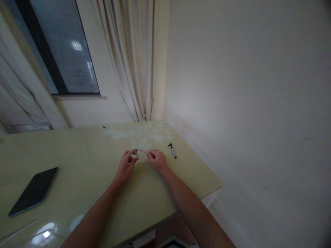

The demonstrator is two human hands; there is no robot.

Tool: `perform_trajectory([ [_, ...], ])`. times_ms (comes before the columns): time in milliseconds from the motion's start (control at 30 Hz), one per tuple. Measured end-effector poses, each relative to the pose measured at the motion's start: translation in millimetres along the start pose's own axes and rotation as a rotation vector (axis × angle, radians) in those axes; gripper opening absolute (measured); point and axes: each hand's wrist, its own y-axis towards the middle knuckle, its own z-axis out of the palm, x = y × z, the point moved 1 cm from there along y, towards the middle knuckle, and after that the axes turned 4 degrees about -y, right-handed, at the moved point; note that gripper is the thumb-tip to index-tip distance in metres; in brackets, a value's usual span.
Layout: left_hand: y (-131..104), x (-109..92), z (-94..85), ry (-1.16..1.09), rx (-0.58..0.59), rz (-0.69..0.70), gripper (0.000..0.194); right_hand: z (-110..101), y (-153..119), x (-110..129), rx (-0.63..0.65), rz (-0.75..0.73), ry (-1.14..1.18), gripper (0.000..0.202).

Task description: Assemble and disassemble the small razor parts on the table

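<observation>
Above the pale green tabletop [85, 151], my left hand [126, 164] pinches a small shiny metal piece [137, 153] between thumb and fingertips. A thin stick [142, 151] runs from my right hand [157, 159] toward the metal piece. The fingers of my right hand are closed on the stick's right end. Whether the stick's tip touches the metal piece is too small to tell. Just right of my right hand lies a razor [173, 151] with a black head and a grey and black handle.
A dark flat tablet [34, 191] lies at the left, with thin sticks [18, 230] near the lower left edge. A tiny black object [103, 127] sits by the back edge. Curtains [134, 62] and a wall [245, 103] bound the table; an open drawer [165, 234] shows below its front edge.
</observation>
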Motion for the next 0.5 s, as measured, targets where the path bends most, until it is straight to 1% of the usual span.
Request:
perform_trajectory([
  [100,0.2,0.9,0.5,-0.001,-0.004,0.000,0.034,0.1,-0.1,0.9,0.036,-0.077,0.019,0.025],
  [233,0.3,0.3,0.3,0.009,-0.011,-0.006,0.034,-1.5,-0.1,1.5,0.005,0.000,-0.039,0.032],
  [367,-0.2,-0.9,0.1,0.005,-0.017,-0.013,0.035,-2.1,-0.6,3.2,0.042,-0.066,-0.014,0.029],
  [500,-0.2,-0.5,0.0,0.001,-0.021,-0.021,0.034,-2.7,-0.3,3.0,0.012,0.016,-0.047,0.032],
])
